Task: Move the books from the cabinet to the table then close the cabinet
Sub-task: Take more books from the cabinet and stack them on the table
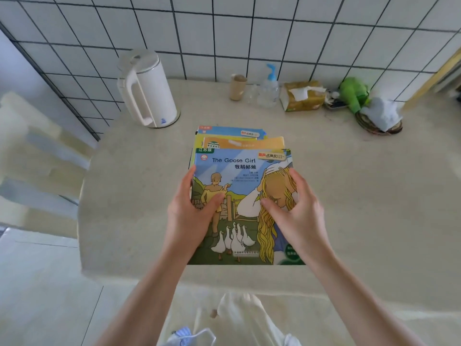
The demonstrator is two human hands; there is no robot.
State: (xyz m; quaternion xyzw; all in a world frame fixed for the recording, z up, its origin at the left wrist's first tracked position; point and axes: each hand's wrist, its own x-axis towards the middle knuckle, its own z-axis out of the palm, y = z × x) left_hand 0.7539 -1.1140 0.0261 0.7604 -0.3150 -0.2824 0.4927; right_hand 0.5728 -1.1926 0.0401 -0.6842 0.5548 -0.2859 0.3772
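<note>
Both hands were on the books [239,171], a loose stack lying on the table [349,196] straight ahead of the person. The left hand [192,211] held the stack's left edge, thumb laid over the top cover and fingers down along the side, where they could not be seen. The right hand [294,203] was half open, its thumb and spread fingers resting on the right part of the cover, gripping nothing that could be made out.

The top book sat nearest the person, and beyond the fingertips the lower books stuck out in steps, so the stack was fanned, not squared. Its near edge lay close to the table's near edge.

The step looked like setting the stack down and tidying it. To do it well, the hands should press in from both sides to line up the edges, then slide the whole stack a little away from the body so nothing overhangs. The covers looked glossy and thin and would likely slip over each other, so a flat, light push would serve better than a pinch.

A kettle [147,93] stood beyond the left hand, and a tissue box [303,96] beyond the right, both well apart from the books. The cabinet was not in view; closing it remained.
</note>
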